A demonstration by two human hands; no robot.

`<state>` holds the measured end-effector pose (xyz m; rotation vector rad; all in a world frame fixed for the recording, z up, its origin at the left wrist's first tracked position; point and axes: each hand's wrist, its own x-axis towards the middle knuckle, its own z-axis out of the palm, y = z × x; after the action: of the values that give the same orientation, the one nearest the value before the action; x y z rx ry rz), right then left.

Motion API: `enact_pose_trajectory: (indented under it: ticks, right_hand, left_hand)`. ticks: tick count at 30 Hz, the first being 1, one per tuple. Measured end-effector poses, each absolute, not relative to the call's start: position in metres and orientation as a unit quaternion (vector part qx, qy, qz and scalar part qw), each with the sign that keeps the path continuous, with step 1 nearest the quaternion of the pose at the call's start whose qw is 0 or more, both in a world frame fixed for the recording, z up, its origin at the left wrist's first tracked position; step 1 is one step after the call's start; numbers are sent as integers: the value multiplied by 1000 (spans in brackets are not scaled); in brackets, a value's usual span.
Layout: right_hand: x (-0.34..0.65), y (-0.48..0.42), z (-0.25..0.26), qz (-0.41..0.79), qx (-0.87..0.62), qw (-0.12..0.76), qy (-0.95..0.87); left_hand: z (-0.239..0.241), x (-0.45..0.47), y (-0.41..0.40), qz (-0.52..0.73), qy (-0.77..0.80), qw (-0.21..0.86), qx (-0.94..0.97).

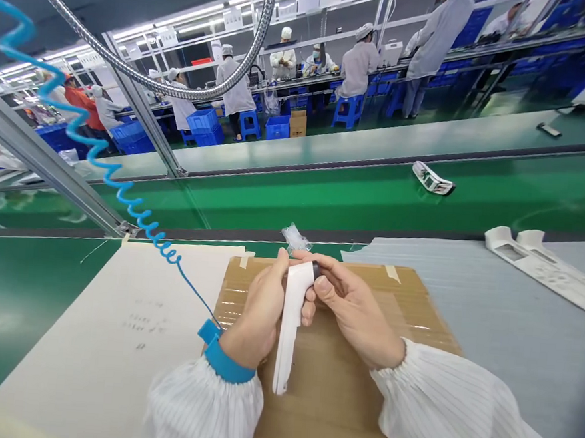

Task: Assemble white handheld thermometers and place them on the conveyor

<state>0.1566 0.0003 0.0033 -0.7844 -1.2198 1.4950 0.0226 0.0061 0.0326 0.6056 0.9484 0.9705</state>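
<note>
Left hand (253, 310), closed around the upper part of a white plastic housing (290, 325), fingers curled behind it and thumb side toward the top. Right hand (351, 310), partly closed, fingertips pinched at the housing's top end beside a small black part (315, 271). Housing gripped between both hands, slightly tilted, long end pointing down toward the person, over a cardboard sheet (339, 409); contact with the sheet impossible to tell.

Blue wrist strap (227, 364) on the left wrist, above a white striped sleeve (204, 406); blue coiled cord (124, 187) running from the strap up and away to the left. Clear plastic bag (296, 238) just beyond the hands, at the far edge of the cardboard. Sheet of white paper (98, 345) with faint pencil marks, left of the cardboard. Long white plastic part (544, 266) on a grey sheet (527, 369), to the right.

Beyond these, green conveyor belt (323, 208) carrying one white plastic piece (433, 178). Overhead, a flexible metal hose (148, 62). In the distance, co-workers (358, 67) in white coats and caps, along a second bench, among blue stools (347, 109) and blue crates (203, 126).
</note>
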Motion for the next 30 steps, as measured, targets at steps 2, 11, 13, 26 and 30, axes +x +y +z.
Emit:
enact_pose_trajectory:
  ticks: [2, 11, 13, 26, 30]
  right_hand:
    - [157, 1, 3, 622, -324, 506, -502]
    - [159, 2, 0, 597, -350, 522, -499]
    - [160, 2, 0, 603, -352, 528, -484]
    - [172, 23, -10, 568, -455, 595, -342]
    - [174, 24, -13, 577, -450, 590, -340]
  left_hand:
    - [33, 22, 6, 443, 426, 736, 284]
    - [33, 19, 7, 423, 416, 743, 311]
    - [31, 19, 7, 424, 407, 743, 320]
    - [71, -52, 89, 347, 660, 403, 531]
    - [71, -84, 156, 310, 728, 247, 560]
